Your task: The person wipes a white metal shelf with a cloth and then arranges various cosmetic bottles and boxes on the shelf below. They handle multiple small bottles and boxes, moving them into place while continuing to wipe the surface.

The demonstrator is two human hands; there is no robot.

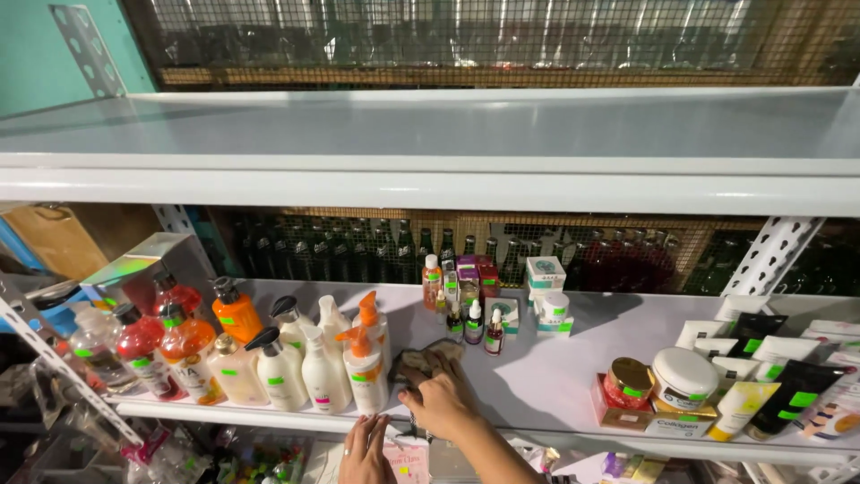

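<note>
A: White metal shelving in a shop, wire mesh behind it with dark green glass bottles (358,251) lined up on the far side. The top shelf (430,134) is bare grey-white.

B: And the middle shelf (546,376)?

A: Crowded. On the left, pump bottles (309,363) in cream and orange, plus red and clear spray bottles. In the middle, small dropper bottles (475,324) and little boxes. On the right, a white jar (683,376) and a red jar (628,383) sit on boxes, beside black, white and yellow tubes (770,385).

B: Where are the hands?

A: The right hand (445,403) lies palm down, fingers spread flat, pressing a dark cloth (421,360) onto the shelf just right of the pump bottles. The cloth sits near the front edge, partly under the fingers.

B: The left?

A: The left hand (365,453) is lower, at the shelf's front lip, fingers curled loosely near a pink package (403,459). Whether it grips anything I cannot tell.
</note>
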